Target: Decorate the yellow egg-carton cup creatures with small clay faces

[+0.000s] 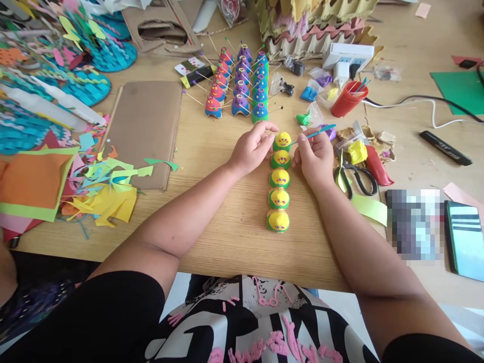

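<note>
A row of egg-carton cups [280, 178], covered in yellow and green clay with small smiling faces, runs away from me on the wooden table. At its far end, my left hand [254, 146] has its bent fingers and thumb against the left side of the farthest cup. My right hand [316, 156] is closed around a thin blue modelling tool [321, 131]. The tool's tip points left, beside that same cup; whether it touches the clay I cannot tell. Some fingertips of both hands are hidden.
Finished red, purple and blue-green cup rows [241, 83] with pins stand beyond. To the right are scissors [355, 174], a red cup [348, 98], clay packets and a phone [465, 239]. Cardboard [147, 133] and paper scraps [113, 194] lie left. Egg cartons [313, 30] are stacked behind.
</note>
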Tool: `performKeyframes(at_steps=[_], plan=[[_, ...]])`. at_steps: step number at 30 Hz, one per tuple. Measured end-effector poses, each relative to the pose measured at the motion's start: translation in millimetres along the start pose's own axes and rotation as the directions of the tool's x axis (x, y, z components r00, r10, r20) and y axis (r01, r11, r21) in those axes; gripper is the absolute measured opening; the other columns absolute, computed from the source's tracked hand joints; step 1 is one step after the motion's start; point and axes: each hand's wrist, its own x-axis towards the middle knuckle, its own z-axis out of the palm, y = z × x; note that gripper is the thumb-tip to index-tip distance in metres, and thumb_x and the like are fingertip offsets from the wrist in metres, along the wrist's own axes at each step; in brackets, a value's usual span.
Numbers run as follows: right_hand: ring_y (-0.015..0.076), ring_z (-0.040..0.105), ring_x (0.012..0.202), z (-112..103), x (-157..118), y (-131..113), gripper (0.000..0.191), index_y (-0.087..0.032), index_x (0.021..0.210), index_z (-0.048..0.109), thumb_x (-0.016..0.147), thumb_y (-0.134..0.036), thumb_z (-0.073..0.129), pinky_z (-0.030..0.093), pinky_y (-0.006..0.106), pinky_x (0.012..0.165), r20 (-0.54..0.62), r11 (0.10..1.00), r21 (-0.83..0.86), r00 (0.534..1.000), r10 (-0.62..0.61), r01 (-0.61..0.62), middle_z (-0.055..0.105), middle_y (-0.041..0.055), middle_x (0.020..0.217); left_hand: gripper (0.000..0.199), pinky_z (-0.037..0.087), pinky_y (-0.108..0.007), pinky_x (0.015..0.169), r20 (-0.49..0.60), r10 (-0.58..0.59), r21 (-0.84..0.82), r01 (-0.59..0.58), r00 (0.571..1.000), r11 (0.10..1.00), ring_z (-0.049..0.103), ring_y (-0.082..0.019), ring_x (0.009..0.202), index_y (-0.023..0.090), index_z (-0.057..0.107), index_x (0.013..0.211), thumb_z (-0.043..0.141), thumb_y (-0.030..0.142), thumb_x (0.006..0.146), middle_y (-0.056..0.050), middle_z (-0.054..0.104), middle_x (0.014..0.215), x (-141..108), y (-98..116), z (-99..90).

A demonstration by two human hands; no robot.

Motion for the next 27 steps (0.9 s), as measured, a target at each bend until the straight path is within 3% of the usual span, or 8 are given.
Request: performKeyframes(at_steps=[9, 16, 22, 27], plan=[[0.0141, 0.060, 0.048, -2, 1, -3, 0.047, -0.030, 0.104, 0.054, 0.097, -0.076, 0.057, 0.051, 0.030, 0.049, 0.044, 0.999, -0.032, 0.999, -0.003, 0.004, 0.055, -0.0072, 0.059, 0.028, 0.065, -0.035, 0.084, -0.053, -0.010, 0.008, 0.010, 0.999, 1.000, 0.079, -0.020, 0.094, 0.026, 0.063, 0.127, 0.051, 0.045, 0.109, -0.001, 0.072, 0.086, 1, -6, 1.1], [0.0142, 0.062, 0.056, -1, 0, -10, 0.047, -0.028, 0.097, 0.055, 0.095, -0.074, 0.062, 0.056, 0.033, 0.057, 0.032, 1.000, -0.017, 0.999, -0.025, 0.025, 0.058, -0.0055, 0.066, 0.022, 0.064, -0.032, 0.080, -0.084, 0.015, 0.077, -0.008, 0.996, 0.997, 0.076, -0.017, 0.087, 0.026, 0.061, 0.126, 0.051, 0.036, 0.109, 0.000, 0.072, 0.090, 5, -14, 2.4], [0.0151, 0.061, 0.068, -3, -1, -13, 0.049, -0.025, 0.093, 0.060, 0.093, -0.074, 0.066, 0.058, 0.035, 0.067, 0.019, 0.993, -0.088, 0.997, -0.072, 0.074, 0.057, -0.0026, 0.074, 0.018, 0.060, -0.028, 0.082, -0.059, 0.057, 0.191, -0.045, 0.997, 0.981, 0.074, -0.014, 0.092, 0.023, 0.066, 0.118, 0.058, 0.034, 0.106, -0.002, 0.076, 0.100, 6, -6, 0.0], [0.0166, 0.063, 0.075, -3, 0, -10, 0.051, -0.025, 0.093, 0.063, 0.091, -0.076, 0.066, 0.058, 0.035, 0.071, 0.005, 0.988, -0.121, 0.996, -0.091, 0.091, 0.059, -0.0009, 0.078, 0.022, 0.060, -0.031, 0.088, -0.020, 0.053, 0.166, -0.049, 0.998, 0.985, 0.073, -0.017, 0.099, 0.021, 0.070, 0.118, 0.061, 0.036, 0.104, -0.005, 0.078, 0.109, 5, 1, -1.4]])
